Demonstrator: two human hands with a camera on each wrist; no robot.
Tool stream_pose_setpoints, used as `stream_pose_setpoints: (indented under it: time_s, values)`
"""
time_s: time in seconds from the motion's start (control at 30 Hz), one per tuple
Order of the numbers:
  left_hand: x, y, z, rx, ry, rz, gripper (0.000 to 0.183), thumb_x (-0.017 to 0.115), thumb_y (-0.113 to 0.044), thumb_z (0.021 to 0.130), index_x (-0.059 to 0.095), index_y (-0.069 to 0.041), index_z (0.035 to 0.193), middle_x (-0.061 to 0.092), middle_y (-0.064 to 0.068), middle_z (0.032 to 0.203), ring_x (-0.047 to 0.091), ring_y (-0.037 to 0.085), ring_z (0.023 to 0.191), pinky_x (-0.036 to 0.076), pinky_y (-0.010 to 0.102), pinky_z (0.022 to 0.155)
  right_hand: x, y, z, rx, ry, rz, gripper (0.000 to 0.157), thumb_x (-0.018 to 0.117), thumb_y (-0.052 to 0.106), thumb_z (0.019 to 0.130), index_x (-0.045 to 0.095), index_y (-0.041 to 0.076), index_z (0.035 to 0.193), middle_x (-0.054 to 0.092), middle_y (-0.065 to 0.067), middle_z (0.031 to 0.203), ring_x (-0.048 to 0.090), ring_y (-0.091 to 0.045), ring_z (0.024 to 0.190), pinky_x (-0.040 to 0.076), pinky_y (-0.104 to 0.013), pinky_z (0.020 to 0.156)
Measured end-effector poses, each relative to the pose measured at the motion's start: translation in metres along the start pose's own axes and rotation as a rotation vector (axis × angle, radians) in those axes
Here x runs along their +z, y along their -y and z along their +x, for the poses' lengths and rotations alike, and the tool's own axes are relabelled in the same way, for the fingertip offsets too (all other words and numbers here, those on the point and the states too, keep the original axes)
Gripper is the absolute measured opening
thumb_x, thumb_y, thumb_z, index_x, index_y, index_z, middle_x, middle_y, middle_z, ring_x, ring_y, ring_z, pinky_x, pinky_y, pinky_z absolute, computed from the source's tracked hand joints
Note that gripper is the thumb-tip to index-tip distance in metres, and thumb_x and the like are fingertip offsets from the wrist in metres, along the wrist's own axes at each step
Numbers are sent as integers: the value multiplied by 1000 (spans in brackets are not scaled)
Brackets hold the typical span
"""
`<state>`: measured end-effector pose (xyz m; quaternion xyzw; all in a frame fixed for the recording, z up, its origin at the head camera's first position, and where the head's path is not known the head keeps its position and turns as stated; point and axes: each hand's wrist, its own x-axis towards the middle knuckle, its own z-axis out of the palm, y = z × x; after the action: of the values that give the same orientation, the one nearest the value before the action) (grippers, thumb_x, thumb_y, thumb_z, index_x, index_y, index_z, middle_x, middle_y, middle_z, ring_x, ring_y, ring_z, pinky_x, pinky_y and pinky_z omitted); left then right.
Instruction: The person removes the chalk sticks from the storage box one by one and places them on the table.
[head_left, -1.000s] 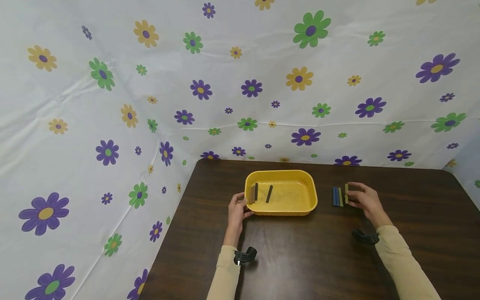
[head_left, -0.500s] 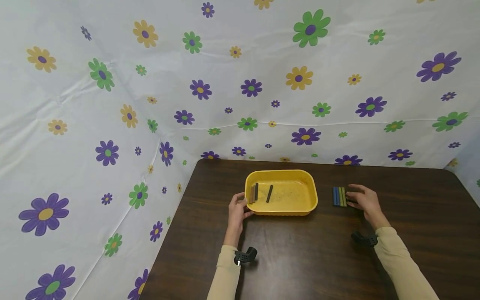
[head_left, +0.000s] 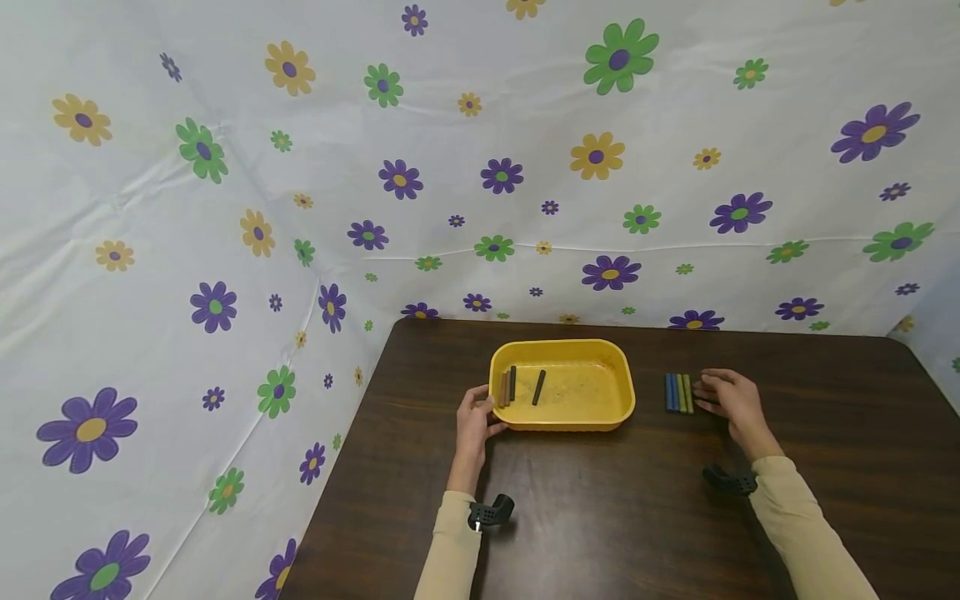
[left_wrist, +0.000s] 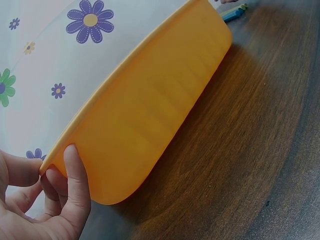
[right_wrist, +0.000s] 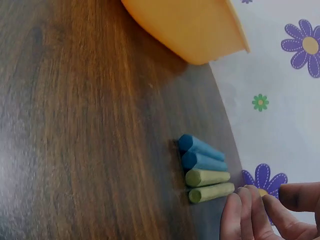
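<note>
My left hand (head_left: 472, 429) grips the near-left corner of a yellow plastic tray (head_left: 587, 387), its thumb over the rim and fingers against the outer wall in the left wrist view. Two blue chalk sticks (head_left: 671, 392) and two green chalk sticks (right_wrist: 210, 193) lie side by side on the table right of the tray. Just to the right of the outer green stick is my right hand (head_left: 735, 405), holding nothing, its fingers loosely bent and fingertips close to that stick.
Inside the tray, brown sticks (head_left: 504, 390) and a black stick (head_left: 513, 383) lean at the left end; another dark stick (head_left: 539, 387) lies apart. A flower-print cloth (head_left: 450, 208) hangs behind the dark wooden table (head_left: 585, 517).
My right hand has set the second green chalk stick down against the first one, let go and drawn slightly to the right. My left hand and the tray have stayed put.
</note>
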<state>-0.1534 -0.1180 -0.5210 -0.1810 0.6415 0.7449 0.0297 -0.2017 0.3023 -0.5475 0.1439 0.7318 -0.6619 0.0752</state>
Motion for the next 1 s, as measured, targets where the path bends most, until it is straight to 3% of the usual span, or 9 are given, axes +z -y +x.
stream_pose_setpoints:
  time_s: [0.17, 0.63, 0.8, 1.0]
  values:
    - [-1, 18, 12, 15, -40, -6, 37, 53, -11, 106, 53, 4, 140, 54, 30, 119, 63, 29, 91, 62, 34, 69, 5, 7, -4, -24, 19, -8, 52, 45, 18, 111, 36, -18, 148, 67, 17, 91, 68, 1, 83, 61, -24, 76]
    - [-1, 21, 15, 2, -56, -21, 35, 55, -10, 105, 56, 1, 138, 58, 22, 113, 61, 22, 86, 61, 31, 66, 32, 40, -19, -151, 54, -36, 48, 49, 24, 111, 47, -13, 141, 68, 19, 92, 68, 3, 87, 60, -23, 77]
    - [-1, 13, 12, -12, -33, -11, 37, 53, -7, 105, 53, 6, 139, 57, 24, 113, 62, 26, 89, 63, 36, 71, 50, 55, -27, -182, 66, -74, 50, 48, 26, 111, 46, -13, 144, 68, 10, 99, 68, 0, 88, 59, -22, 79]
    - [3, -10, -8, 10, -8, -25, 38, 52, -5, 104, 50, 10, 139, 56, 28, 114, 64, 28, 89, 62, 34, 72, 72, 69, -32, -199, 112, -62, 47, 49, 26, 111, 48, -11, 141, 71, -3, 106, 70, -7, 91, 60, -24, 80]
